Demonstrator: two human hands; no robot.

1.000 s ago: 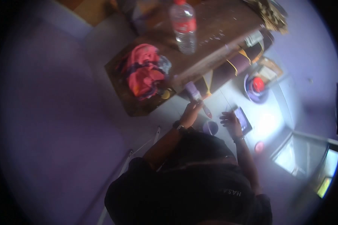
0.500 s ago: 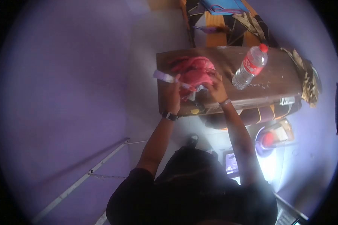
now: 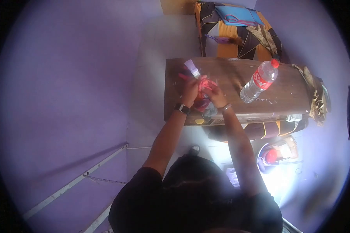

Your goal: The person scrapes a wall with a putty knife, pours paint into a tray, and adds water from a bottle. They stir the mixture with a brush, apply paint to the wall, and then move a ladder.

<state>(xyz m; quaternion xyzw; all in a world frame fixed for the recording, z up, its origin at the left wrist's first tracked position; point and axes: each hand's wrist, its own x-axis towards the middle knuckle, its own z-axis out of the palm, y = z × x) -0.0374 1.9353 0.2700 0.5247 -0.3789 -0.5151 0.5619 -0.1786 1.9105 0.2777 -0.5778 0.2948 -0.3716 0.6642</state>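
Note:
My left hand (image 3: 190, 91) grips a brush (image 3: 191, 68) whose pale head points up and away over the brown wooden table (image 3: 237, 77). My right hand (image 3: 217, 98) is closed on a bunched pink and red cloth (image 3: 203, 84) that lies on the table's left part. Both hands press together at the cloth, and part of it is hidden between them. A dark watch sits on my left wrist. A clear plastic bottle (image 3: 258, 80) with a red cap and red label lies tilted on the table, to the right of my hands.
A bed with a yellow and dark patterned cover (image 3: 237, 37) stands behind the table. Folded patterned fabric (image 3: 315, 97) hangs at the table's right end. On the floor lie a purple bowl (image 3: 269, 157) holding something red and a small screen (image 3: 232, 175). A purple wall fills the left.
I have risen from the floor to the table. My right hand left the screen on the floor and took the cloth. The brush in my left hand swung from left to pointing up.

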